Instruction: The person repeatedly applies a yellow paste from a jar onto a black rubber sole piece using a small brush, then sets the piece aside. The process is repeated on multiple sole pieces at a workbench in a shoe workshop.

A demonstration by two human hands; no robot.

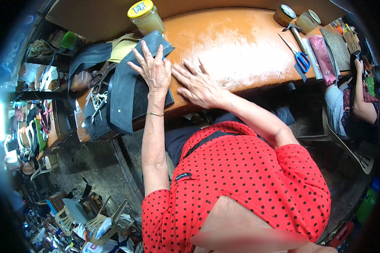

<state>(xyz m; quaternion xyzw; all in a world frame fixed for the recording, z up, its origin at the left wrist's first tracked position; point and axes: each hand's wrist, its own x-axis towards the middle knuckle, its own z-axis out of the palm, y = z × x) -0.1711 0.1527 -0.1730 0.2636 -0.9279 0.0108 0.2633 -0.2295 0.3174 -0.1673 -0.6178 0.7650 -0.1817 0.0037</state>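
Note:
My left hand (154, 72) lies with its fingers spread over dark grey sheet material (123, 90), which hangs over the table's near left edge. A small bit of blue shows beside that hand; what it is I cannot make out. Just to its right, my right hand (200, 86) rests on the orange-brown tabletop (228, 44), fingers apart and slightly blurred by motion. Neither hand grips anything that I can see.
Far left on the table stands a yellow-lidded jar (147, 19). Blue-handled scissors (299, 58), a hammer (297, 36), a pink pouch (323, 59) and two jars lie at right. A spoon (88, 121) is at near left. Another person (359, 97) sits far right.

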